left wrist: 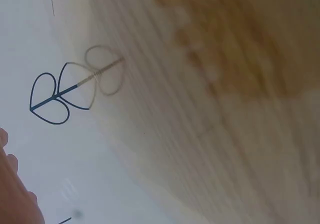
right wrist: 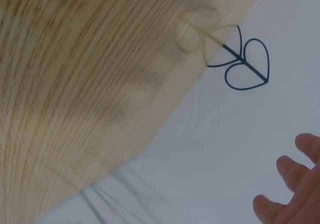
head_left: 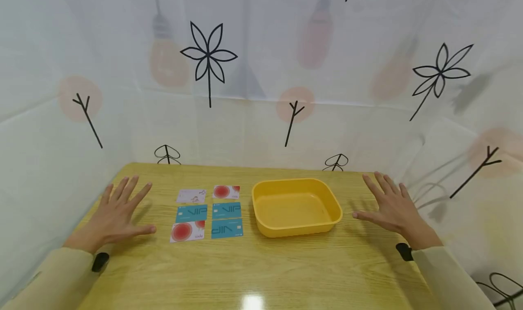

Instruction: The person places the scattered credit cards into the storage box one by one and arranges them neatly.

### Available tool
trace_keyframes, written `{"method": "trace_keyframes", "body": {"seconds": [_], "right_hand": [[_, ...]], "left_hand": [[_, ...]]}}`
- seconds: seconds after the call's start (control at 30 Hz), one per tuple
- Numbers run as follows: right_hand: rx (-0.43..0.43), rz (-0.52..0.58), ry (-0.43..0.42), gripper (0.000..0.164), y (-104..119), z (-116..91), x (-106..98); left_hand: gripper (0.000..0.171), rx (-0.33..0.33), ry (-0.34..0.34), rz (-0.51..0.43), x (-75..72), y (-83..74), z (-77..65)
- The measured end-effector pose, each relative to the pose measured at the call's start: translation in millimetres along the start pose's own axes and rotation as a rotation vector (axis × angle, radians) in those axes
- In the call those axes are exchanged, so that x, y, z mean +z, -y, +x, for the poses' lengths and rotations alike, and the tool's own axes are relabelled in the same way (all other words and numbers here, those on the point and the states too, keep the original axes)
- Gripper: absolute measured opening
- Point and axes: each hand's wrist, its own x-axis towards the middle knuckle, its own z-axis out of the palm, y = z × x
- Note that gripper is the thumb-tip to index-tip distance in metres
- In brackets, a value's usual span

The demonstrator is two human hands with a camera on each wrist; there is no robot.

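My left hand (head_left: 116, 214) is spread with straight fingers over the left side of the table, left of the cards, holding nothing. My right hand (head_left: 388, 208), also spread and empty, is to the right of a yellow plastic basket (head_left: 265, 231). Several cards lie in two columns left of the basket: a white card with a faint print (head_left: 188, 196), a red-circle card (head_left: 233, 189), another red-circle card (head_left: 198, 233), and blue VIP cards, one (head_left: 226, 210) in the right column. Fingertips of each hand show at the edge of its wrist view.
The wood-grain table (head_left: 253, 269) carries the cards and basket. A white cloth (head_left: 253, 133) printed with flowers and bulbs hangs behind the table and at both sides. Black bands (head_left: 100, 262) sit at both wrists.
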Motion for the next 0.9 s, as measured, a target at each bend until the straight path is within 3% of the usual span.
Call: {"method": "trace_keyframes", "body": {"seconds": [0.23, 0.43, 0.63, 0.9], "right_hand": [[-0.035, 0.087, -0.01, 0.109, 0, 2, 1], [-0.019, 0.213, -0.035, 0.105, 4, -7, 1], [-0.004, 0.306, -0.028, 0.099, 19, -4, 2], [-0.008, 0.366, -0.005, 0.098, 41, 2, -1]], "left_hand": [[0.112, -0.016, 0.019, -0.03, 2.7, -4.9, 6.2], [0.109, -0.013, 0.064, -0.075, 8.6, -12.0, 25.7], [0.109, -0.034, 0.113, -0.108, 8.4, -19.7, 36.2], [0.106, -0.014, 0.11, -0.145, 12.3, -31.6, 46.4]]}}
